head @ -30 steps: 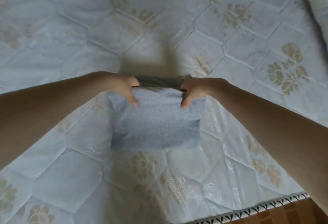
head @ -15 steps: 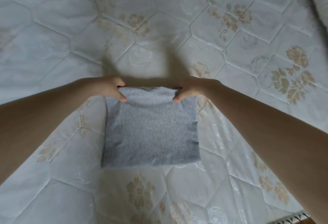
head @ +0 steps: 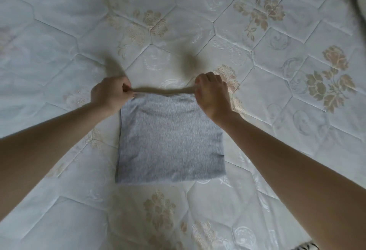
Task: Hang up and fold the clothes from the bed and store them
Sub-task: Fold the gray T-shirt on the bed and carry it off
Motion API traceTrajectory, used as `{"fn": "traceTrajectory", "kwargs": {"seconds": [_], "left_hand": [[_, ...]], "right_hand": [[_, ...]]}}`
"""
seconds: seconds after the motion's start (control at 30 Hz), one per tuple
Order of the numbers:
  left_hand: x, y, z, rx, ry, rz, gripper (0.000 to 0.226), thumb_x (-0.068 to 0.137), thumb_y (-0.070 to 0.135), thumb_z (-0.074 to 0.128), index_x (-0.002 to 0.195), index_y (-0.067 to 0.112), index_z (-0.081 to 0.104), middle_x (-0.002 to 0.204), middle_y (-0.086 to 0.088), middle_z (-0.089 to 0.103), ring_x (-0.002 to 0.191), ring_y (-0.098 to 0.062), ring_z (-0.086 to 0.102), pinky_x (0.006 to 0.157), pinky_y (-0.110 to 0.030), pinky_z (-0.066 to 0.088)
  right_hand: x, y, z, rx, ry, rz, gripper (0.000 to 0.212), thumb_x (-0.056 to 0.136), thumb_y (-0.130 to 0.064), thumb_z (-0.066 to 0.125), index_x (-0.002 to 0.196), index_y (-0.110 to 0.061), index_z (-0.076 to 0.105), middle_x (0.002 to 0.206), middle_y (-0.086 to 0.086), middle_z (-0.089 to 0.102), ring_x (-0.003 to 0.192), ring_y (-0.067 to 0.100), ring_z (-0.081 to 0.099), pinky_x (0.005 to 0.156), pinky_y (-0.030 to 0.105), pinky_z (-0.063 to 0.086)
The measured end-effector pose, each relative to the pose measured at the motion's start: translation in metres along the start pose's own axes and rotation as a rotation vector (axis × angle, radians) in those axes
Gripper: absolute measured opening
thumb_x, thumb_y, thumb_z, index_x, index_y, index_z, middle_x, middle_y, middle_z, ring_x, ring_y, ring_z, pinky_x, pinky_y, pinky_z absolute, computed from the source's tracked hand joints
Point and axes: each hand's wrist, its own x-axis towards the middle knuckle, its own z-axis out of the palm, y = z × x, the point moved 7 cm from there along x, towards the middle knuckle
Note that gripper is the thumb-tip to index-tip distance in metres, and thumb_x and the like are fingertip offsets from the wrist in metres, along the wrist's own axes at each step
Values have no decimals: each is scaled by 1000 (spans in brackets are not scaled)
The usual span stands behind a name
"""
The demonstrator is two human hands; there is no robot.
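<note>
Soft grey knit garment point(head: 170, 140), folded square on the quilted floral bed point(head: 277, 111).
We'd laid it flatter than before, left hand point(head: 111, 94) and right hand point(head: 213, 96) fingers pinching its far corners.

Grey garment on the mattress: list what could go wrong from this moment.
1. Both the left hand and the right hand pinch only the far corners of the folded grey garment; lifting from there could let the layers fall open.
2. The far edge looks slightly rippled near the right hand, so creases may get pressed in.
3. Dragging it across the quilted mattress could skew the fold.
</note>
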Motion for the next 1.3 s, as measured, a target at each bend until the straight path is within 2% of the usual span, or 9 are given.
{"fn": "traceTrajectory", "kwargs": {"seconds": [0.1,0.17,0.27,0.33,0.43,0.6,0.83,1.03,1.3], "left_hand": [[-21,17,-1,147,232,138,27,83,8,65,110,6,63,107,-18,61,100,-38,55,73,-44,46],[-45,37,7,212,349,327,35,77,-2,64,112,-1,61,110,-21,58,100,-40,55,80,-48,47],[-77,70,49,242,331,592,46,77,-3,54,123,-2,57,124,-19,57,113,-38,55,98,-47,45],[-84,82,83,248,276,670,49,79,0,48,127,-4,57,131,-20,56,124,-37,52,106,-46,41],[-77,77,117,346,207,604,57,84,15,49,139,1,49,148,-14,46,139,-31,41,114,-49,30],[-54,51,112,355,320,414,50,101,37,36,147,20,43,155,-5,37,145,-28,31,115,-54,23],[-48,19,95,302,291,178,59,103,41,14,155,13,21,161,-10,21,150,-27,16,119,-56,11],[-119,66,129,315,296,410,58,102,35,28,154,10,23,161,-12,19,150,-29,14,118,-54,18],[-176,2,140,307,372,361,53,103,28,31,154,17,26,161,-11,22,149,-28,18,118,-51,24]], "right_hand": [[-25,-21,-4,31,206,-114,30,80,-2,62,110,-5,62,111,13,61,106,32,57,93,42,45],[-41,-32,1,50,282,-159,34,82,-3,54,115,3,61,116,18,61,112,36,56,99,46,46],[-59,-50,26,97,217,-196,45,92,-13,38,129,6,56,134,22,56,132,37,47,113,49,35],[-65,-54,55,65,119,-230,50,95,-19,37,137,5,51,142,21,51,139,35,41,116,52,31],[-65,-34,88,-67,50,-195,57,99,-31,32,148,-2,39,154,15,38,145,30,31,117,51,27],[-59,-10,91,-133,105,-51,59,102,-40,25,155,-13,28,161,12,25,149,25,22,123,39,11],[-58,12,81,-187,77,90,59,103,-40,13,158,-17,15,164,11,12,152,25,9,124,42,2],[-118,-36,100,-124,105,-6,56,104,-33,20,154,-9,24,161,18,19,151,29,15,122,47,14],[-179,7,108,-208,38,80,58,104,-38,24,158,-19,15,165,10,10,152,24,6,123,46,8]]}}
